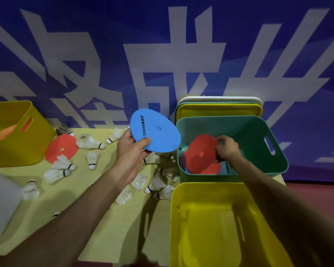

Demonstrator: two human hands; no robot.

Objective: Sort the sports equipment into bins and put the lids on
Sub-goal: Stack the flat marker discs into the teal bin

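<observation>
My left hand (132, 149) grips a blue flat disc (156, 130) by its lower left edge, held above the table just left of the teal bin (258, 130). My right hand (227, 149) pinches the right edge of a red disc (200, 153), tilted inside the teal bin over other red and blue discs (210, 169). Another red disc (61, 148) lies on the yellow-green table (96, 199) among several white shuttlecocks (91, 159). An empty yellow bin (210, 224) stands in front of the teal one.
A yellow bin (14, 132) with something orange inside stands at the far left. Stacked lids (219, 108), white, teal and yellow, lean behind the teal bin. A pale grey object (2, 205) sits at the near left. A blue banner wall rises behind the table.
</observation>
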